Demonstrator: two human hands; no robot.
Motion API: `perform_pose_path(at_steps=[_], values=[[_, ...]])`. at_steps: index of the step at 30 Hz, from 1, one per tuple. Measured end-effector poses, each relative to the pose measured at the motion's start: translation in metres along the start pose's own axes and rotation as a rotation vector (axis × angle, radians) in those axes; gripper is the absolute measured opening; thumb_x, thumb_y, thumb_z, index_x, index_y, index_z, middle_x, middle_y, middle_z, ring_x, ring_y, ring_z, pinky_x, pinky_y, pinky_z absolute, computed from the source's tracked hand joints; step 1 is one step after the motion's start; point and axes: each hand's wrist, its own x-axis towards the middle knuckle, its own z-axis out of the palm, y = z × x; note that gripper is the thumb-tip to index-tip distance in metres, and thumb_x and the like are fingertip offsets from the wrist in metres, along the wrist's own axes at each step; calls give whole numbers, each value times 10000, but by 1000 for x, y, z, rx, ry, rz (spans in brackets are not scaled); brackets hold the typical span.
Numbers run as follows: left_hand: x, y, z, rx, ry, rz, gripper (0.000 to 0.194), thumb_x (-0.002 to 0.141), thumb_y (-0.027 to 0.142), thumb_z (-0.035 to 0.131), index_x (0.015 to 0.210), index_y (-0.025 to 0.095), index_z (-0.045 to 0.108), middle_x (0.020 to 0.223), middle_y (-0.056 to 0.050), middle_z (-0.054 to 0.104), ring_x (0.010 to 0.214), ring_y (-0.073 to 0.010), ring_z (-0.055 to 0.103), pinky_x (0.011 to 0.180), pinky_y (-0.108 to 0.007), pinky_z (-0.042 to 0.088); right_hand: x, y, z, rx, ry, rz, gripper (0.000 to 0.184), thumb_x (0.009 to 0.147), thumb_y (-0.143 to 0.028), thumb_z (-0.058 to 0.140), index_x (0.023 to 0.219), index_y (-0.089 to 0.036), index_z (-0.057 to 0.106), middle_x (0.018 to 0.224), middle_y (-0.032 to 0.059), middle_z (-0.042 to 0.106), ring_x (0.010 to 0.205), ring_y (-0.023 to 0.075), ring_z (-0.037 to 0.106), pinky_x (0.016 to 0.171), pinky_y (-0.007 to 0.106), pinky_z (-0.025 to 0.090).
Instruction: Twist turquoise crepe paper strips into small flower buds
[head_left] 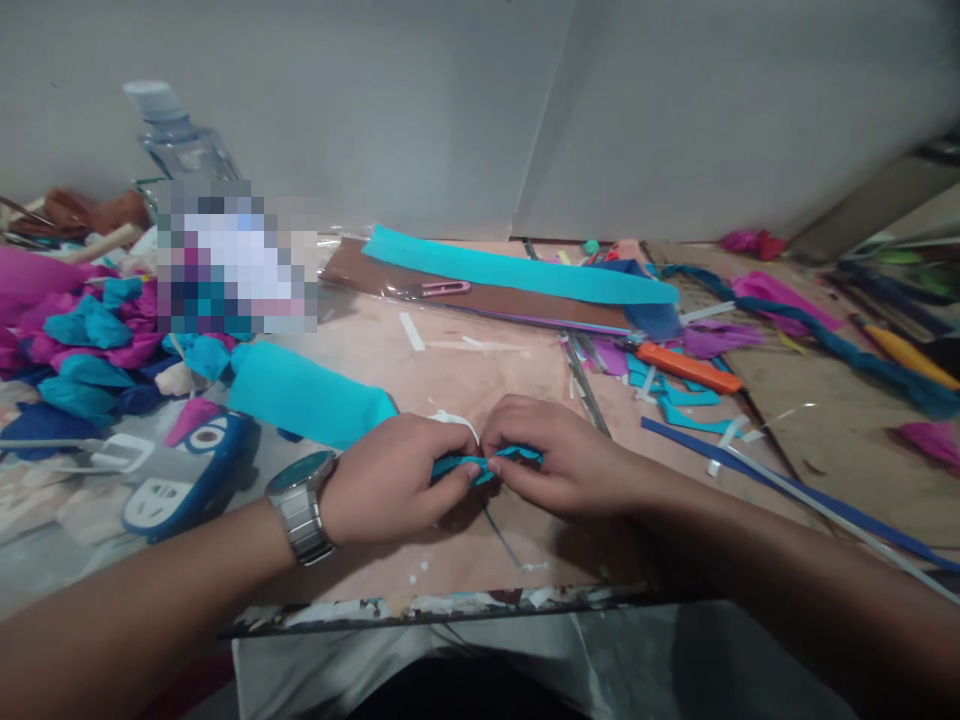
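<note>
My left hand (409, 475), with a metal watch (304, 505) on its wrist, pinches a narrow gathered strip of turquoise crepe paper (480, 468). Close against it, my right hand (559, 458) pinches the same strip, and thumbs and fingertips nearly meet. A thin dark strand (501, 532) shows below the hands; whether it joins the paper I cannot tell. Just behind my left hand lies a wide turquoise paper strip (311, 395). Part of a white loop (457, 420) shows between the hands.
Turquoise and magenta paper flowers (94, 325) heap at the left beside a blue-and-white power strip (191, 480). A bottle (180, 135) stands behind. Farther back lie a long turquoise sheet (517, 268) and a pink cutter (444, 289). An orange-handled knife (686, 367) lies right among scraps.
</note>
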Motion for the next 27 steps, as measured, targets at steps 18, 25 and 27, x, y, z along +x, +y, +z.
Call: perform_pose_path(at_steps=[18, 25, 27], values=[[13, -27, -20, 407, 156, -169, 259, 866, 237, 484, 1036, 237, 680, 938, -61, 747, 823, -284, 665, 651, -357, 347, -1, 13, -13, 152, 265, 231, 110, 892, -280, 627, 835, -188, 646, 729, 2, 670, 664, 149, 592, 644, 263, 437], [8, -22, -37, 326, 299, -205, 216, 869, 249, 464, 973, 220, 651, 782, -34, 665, 708, -239, 575, 639, -341, 317, 6, 22, -15, 259, 442, 330, 106, 815, -275, 613, 750, -191, 617, 708, -14, 598, 683, 146, 535, 658, 267, 402], [6, -22, -43, 255, 332, -181, 216, 851, 248, 483, 989, 212, 645, 761, -19, 631, 692, -222, 554, 642, -332, 329, 8, 27, -17, 280, 464, 349, 124, 782, -294, 617, 716, -190, 608, 696, -16, 570, 683, 146, 505, 665, 275, 382]])
